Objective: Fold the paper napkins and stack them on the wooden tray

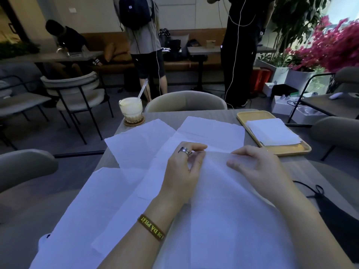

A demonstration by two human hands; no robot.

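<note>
Several white paper napkins lie unfolded and overlapping on the grey table (299, 171). The nearest napkin (229, 206) is lifted towards me, and both hands hold its far edge. My left hand (182, 169), with a ring on one finger, pinches that edge at the left. My right hand (256, 164) pinches it at the right, thumb under the thin paper. Another open napkin (211, 129) lies beyond the hands. A wooden tray (250, 115) at the table's far right carries a stack of folded napkins (272, 133).
A glass of creamy drink (131, 109) with a straw stands on a coaster at the table's far left corner. A black face mask (336, 208) lies at the right edge. Chairs ring the table; two people stand beyond it.
</note>
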